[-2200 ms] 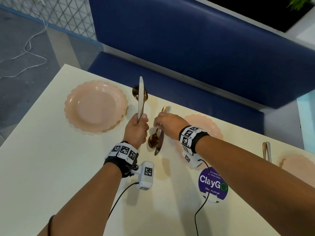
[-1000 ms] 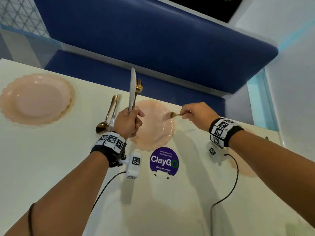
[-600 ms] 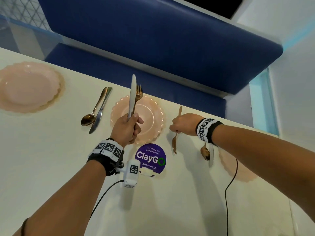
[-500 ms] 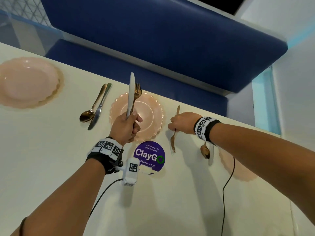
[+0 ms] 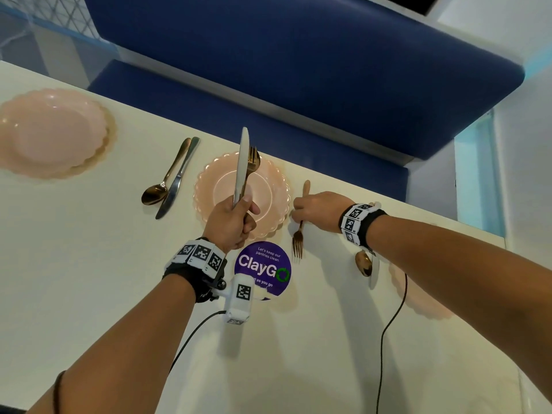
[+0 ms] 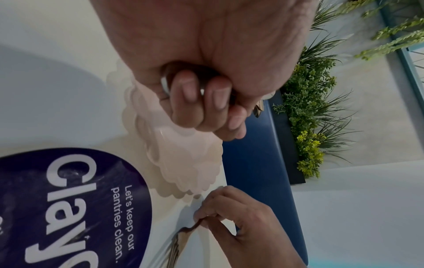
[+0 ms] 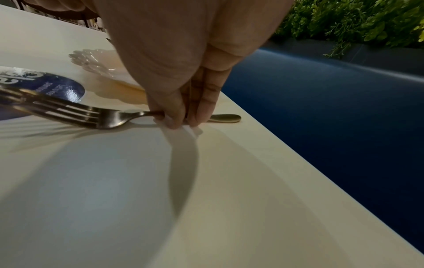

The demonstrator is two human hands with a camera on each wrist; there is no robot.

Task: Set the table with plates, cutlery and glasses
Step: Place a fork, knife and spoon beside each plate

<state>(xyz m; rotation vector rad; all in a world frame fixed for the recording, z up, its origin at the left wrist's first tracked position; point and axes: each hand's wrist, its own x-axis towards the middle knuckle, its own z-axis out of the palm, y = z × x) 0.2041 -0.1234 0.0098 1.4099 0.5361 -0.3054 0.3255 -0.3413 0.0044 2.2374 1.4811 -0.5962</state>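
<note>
Landmark: middle plate [image 5: 260,201], scalloped, pink, on the white table [image 5: 89,264] near its far edge, blue bench [image 5: 298,70] beyond.

Other plates: one well to the left of the middle plate [image 5: 53,132], one to its right [image 5: 424,294], partly hidden by the right forearm.

Left hand [image 5: 231,222] was raised over the near rim of the middle plate, fist clamped on the handles of a knife [image 5: 241,165] and a second fork [image 5: 252,162], both standing upright, tips up.

Right hand [image 5: 318,209] was just right of the middle plate, fingertips [image 7: 174,116] pinched together on the handle of the fork [image 5: 297,243]. Fork lay flat on the table, touching it; long axis ran parallel to the plate's right edge, tines toward the person, handle end toward the bench. Judgement: fork was being laid; only release remained.

Coming move turned on the upright knife: the free strip beside the fork lay to the right of the left hand, so the right hand was nearer to take it.

In the way: purple round sticker [image 5: 263,270] just near of the plate, flat, no obstacle. Spoon [image 5: 363,264] with a knife further right; spoon and knife pair [image 5: 170,180] left of the plate. No glasses visible.
</note>
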